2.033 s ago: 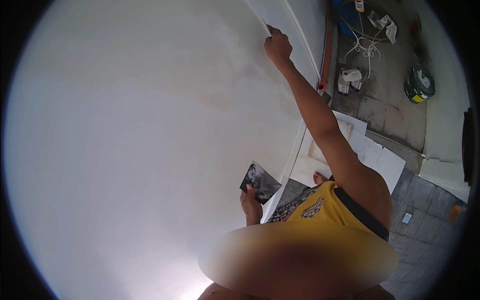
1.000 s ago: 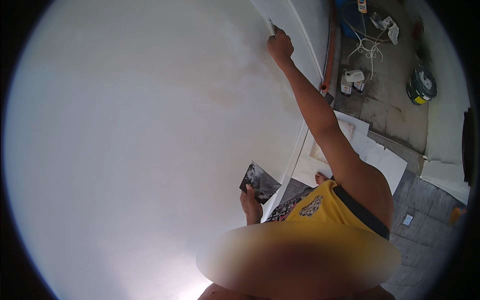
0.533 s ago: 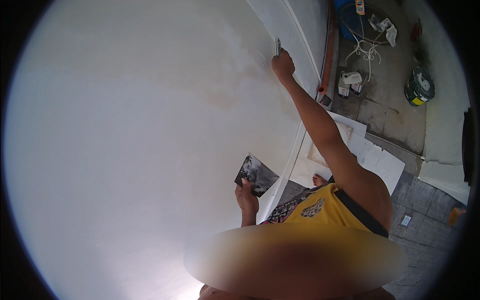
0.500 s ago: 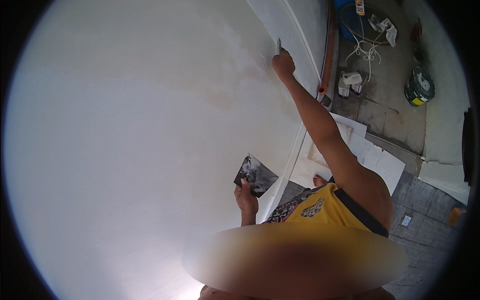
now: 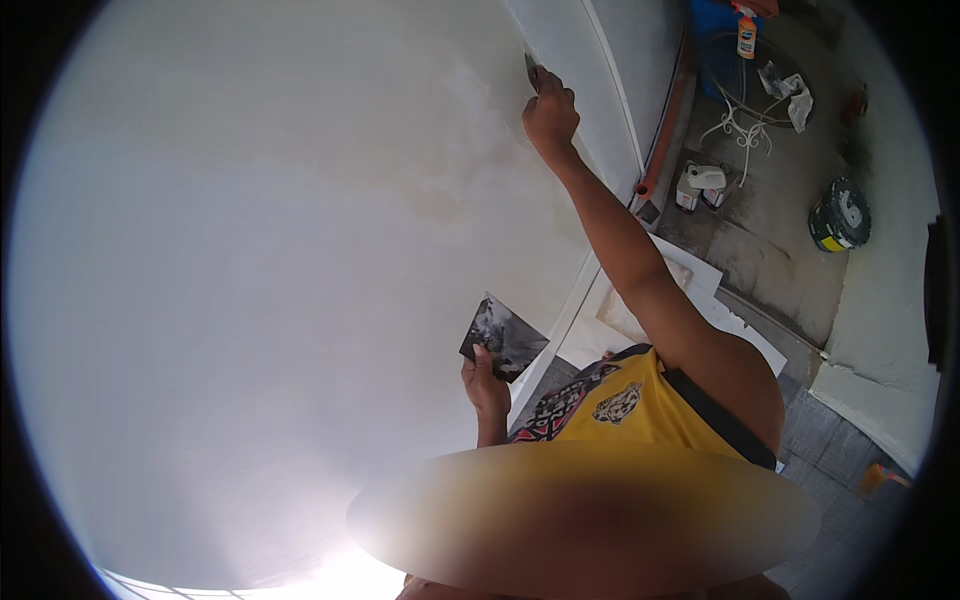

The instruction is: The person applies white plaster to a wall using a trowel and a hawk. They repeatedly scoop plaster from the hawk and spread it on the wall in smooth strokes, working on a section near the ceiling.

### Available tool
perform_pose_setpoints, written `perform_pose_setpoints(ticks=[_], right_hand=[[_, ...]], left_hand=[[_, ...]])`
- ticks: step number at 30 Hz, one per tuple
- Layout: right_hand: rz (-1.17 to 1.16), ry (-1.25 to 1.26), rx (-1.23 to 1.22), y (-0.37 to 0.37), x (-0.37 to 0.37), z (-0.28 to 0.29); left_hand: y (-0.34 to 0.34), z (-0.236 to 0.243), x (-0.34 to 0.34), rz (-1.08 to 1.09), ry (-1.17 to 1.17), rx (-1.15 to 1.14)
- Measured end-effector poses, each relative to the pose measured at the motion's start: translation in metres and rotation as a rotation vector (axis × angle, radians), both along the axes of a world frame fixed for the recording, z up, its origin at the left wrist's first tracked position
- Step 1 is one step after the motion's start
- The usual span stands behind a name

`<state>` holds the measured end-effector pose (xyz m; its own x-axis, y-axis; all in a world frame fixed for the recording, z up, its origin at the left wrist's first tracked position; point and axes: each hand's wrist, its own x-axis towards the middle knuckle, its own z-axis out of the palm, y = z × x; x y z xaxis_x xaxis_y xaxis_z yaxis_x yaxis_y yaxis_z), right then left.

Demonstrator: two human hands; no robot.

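My right arm reaches far out along a large pale wall (image 5: 300, 230). At its end my right hand (image 5: 551, 112) grips a putty knife (image 5: 531, 72), whose blade is at the wall near its far edge. Lower down, my left hand (image 5: 485, 385) holds a dark square plate (image 5: 508, 338) smeared with whitish putty, thumb on top and the other fingers hidden beneath. Cloudy patches mark the wall between the two hands.
Right of the wall lie white boards (image 5: 712, 280) on the floor. Beyond are an orange pipe (image 5: 664, 150), white jugs (image 5: 705, 180), a round table (image 5: 748, 130) with an orange bottle (image 5: 746, 38), and a dark bucket (image 5: 840, 217).
My right hand has moved up and left along the wall with the putty knife, which now tilts differently. The plate in my left hand has shifted slightly up and left in view.
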<state>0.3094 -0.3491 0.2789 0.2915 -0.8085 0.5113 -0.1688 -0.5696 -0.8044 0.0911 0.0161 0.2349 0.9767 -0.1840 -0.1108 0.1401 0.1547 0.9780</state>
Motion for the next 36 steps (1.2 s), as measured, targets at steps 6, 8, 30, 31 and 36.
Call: perform_pose_setpoints(ticks=[6,8,30,31,36], right_hand=[[0.385,0.133,-0.108,0.07,0.038,-0.054],[0.383,0.056,-0.117,0.1,0.034,-0.089],[0.606,-0.051,-0.02,0.141,0.024,-0.001],[0.541,0.041,0.219,0.13,0.023,-0.034],[0.297,0.417,0.923,0.075,0.049,-0.179]], left_hand=[[0.005,-0.035,0.001,0.101,0.045,-0.044],[0.009,-0.045,-0.001,0.106,0.024,-0.049],[-0.011,-0.009,-0.01,0.265,0.148,0.109],[-0.013,-0.009,-0.011,0.275,0.144,0.162],[-0.021,-0.004,-0.015,0.346,0.188,-0.003]])
